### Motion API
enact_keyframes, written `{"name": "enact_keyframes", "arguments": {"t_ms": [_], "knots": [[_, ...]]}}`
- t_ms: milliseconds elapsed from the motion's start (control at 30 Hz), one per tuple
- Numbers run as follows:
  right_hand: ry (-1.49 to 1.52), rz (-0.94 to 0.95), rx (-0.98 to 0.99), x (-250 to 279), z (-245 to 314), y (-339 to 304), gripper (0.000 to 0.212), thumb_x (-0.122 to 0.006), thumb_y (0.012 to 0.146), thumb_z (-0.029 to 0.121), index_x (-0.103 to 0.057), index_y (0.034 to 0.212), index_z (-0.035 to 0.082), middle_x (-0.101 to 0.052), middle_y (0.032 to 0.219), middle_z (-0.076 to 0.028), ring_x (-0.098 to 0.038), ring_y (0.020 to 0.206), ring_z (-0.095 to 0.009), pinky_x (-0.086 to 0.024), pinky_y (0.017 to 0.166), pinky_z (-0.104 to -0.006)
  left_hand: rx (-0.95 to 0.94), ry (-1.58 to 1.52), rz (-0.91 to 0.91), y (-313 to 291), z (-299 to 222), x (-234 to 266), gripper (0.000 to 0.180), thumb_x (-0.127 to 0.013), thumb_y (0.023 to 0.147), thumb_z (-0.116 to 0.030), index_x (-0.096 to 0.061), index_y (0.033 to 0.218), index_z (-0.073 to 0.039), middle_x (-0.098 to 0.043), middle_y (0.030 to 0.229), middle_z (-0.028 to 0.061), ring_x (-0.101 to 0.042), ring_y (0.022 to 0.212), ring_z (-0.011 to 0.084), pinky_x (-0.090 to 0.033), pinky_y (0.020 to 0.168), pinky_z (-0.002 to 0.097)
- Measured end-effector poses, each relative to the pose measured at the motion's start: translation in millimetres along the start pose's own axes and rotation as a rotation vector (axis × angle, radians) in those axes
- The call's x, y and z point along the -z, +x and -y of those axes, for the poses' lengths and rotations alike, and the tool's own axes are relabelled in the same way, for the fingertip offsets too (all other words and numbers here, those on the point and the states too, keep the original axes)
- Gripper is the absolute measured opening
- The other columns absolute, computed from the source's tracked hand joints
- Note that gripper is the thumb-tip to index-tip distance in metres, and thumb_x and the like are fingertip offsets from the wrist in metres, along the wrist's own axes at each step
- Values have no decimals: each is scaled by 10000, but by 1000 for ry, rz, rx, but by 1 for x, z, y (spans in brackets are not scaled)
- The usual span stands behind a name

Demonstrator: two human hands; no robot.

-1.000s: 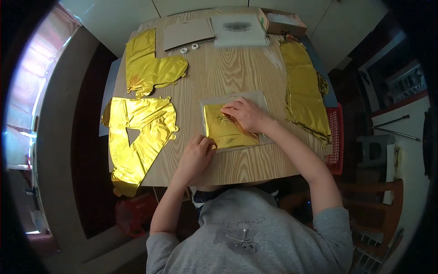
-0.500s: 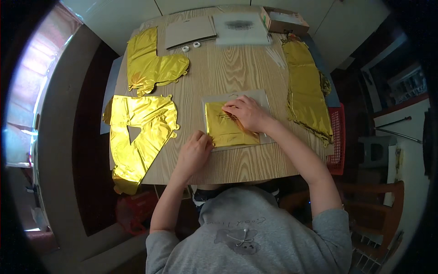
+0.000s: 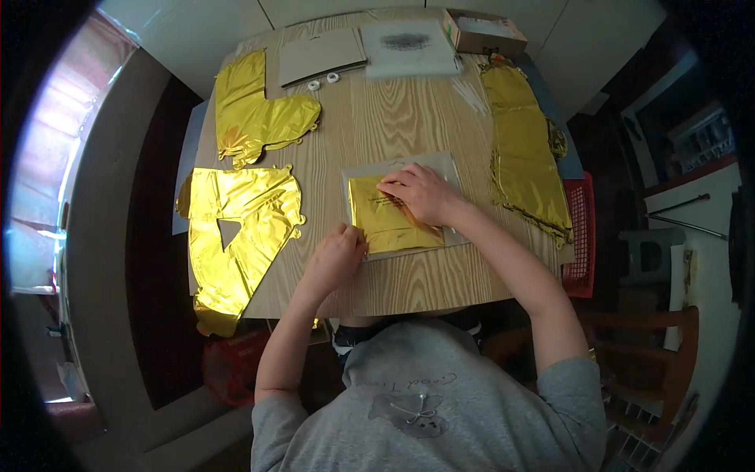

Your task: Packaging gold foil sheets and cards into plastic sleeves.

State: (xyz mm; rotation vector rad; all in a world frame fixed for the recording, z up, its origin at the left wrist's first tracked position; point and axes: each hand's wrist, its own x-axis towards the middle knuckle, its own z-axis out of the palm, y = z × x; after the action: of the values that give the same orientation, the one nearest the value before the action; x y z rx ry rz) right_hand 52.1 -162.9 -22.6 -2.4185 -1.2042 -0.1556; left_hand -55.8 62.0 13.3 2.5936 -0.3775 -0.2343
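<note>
A folded gold foil balloon (image 3: pixel 371 211) lies as a flat square at the near middle of the table. Around its edges shows a clear plastic bag (image 3: pixel 450 169); whether the foil is inside it or on top I cannot tell. My left hand (image 3: pixel 338 256) is closed at the foil's lower left corner, its fingertips pinching the edge. Across the foil's upper right part rests my right hand (image 3: pixel 425 195), fingers stretched to the left and pressing on the surface. The palm hides part of the foil and some small dark print.
Two flat gold foil balloons, one above (image 3: pixel 263 110) and one below (image 3: pixel 244 228), lie at left. A stack of gold foil (image 3: pixel 527 149) lies at right, beside a red basket (image 3: pixel 580 236). Cardboard sheets (image 3: pixel 322 57), tape rolls (image 3: pixel 323 81), clear bags (image 3: pixel 410 47) and an open box (image 3: pixel 485 33) stand far back.
The view has shifted slightly, so things on the table appear a little to the left. Both hands keep nearly the same places on the folded foil.
</note>
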Motion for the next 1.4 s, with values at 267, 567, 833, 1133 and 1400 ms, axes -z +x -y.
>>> {"name": "enact_keyframes", "arguments": {"t_ms": [267,567,833,1133,1400], "knots": [[-36,-44,-46,-5,2,-1,363,-522,866,135,-605,1219,132,-544,1244,-11,-468,1150,-242,-375,1017,-405,-257,248,-230,-10,-11,2,106,-582,820,-118,-521,861,-41,-524,833,126,-564,824,306,-487,697,404],[-49,-47,-142,-4,4,7,355,-498,883,146,-605,1221,137,-539,1258,2,-474,1143,-245,-378,1003,-411,-309,393,-221,-30,-27,-2,134,-566,759,-110,-548,877,-50,-521,842,87,-547,824,259,-466,727,368],[-91,-57,-186,-11,-25,43,379,-471,893,163,-590,1253,152,-535,1279,5,-464,1177,-251,-379,1013,-419,-403,427,-378,5,15,2,166,-601,751,-129,-571,899,-61,-596,913,85,-586,898,257,-462,757,381],[-95,-34,-243,-10,-46,76,394,-509,870,187,-580,1255,149,-516,1306,-10,-439,1228,-253,-367,1031,-429,-158,431,-221,74,-13,15,237,-680,755,-210,-611,946,-88,-627,934,67,-605,915,245,-464,765,390],[-45,-37,-281,-6,-56,83,414,-543,856,190,-573,1266,144,-502,1319,-2,-415,1247,-252,-343,1047,-421,-475,562,-260,85,-10,4,125,-606,745,-192,-612,851,-127,-567,841,13,-570,849,210,-432,758,360]]}}
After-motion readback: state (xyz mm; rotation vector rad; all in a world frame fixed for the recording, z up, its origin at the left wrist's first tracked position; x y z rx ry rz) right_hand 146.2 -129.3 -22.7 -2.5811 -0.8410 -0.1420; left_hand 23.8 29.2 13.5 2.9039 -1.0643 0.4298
